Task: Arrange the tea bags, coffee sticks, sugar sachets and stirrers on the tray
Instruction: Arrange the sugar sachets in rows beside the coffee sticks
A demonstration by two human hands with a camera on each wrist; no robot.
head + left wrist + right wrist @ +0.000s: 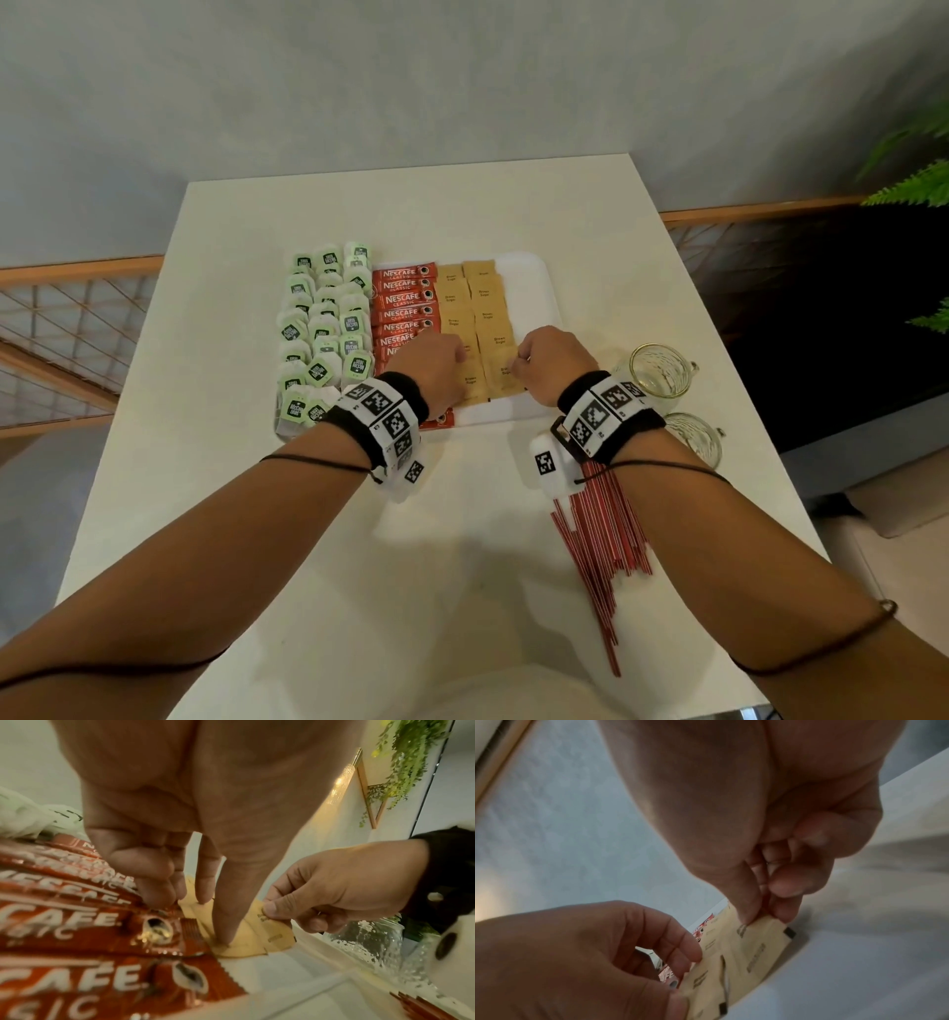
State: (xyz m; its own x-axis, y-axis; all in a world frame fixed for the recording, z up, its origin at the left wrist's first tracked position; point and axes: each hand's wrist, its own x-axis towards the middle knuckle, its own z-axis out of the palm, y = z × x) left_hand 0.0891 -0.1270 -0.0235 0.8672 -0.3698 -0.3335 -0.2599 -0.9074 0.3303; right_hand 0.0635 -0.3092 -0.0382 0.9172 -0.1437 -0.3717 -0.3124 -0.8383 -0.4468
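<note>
A sugar sachet on the tray is pinched by the right hand. Its neighbour is pressed flat by the left hand's straight thumb. Stirrers are left on the table.

We reach both bare forearms forward over the tray, each wrist wrapped in a black band with coded markers. Our left hand sits at the tray's near middle, palm down; its thumb is stretched straight, tip pressed down, the other fingers curled under. Our right hand is just beside it, toward the tray's near right side, knuckles up, thumb and forefinger pinched together on a sugar sachet, remaining fingers folded into the palm
</note>
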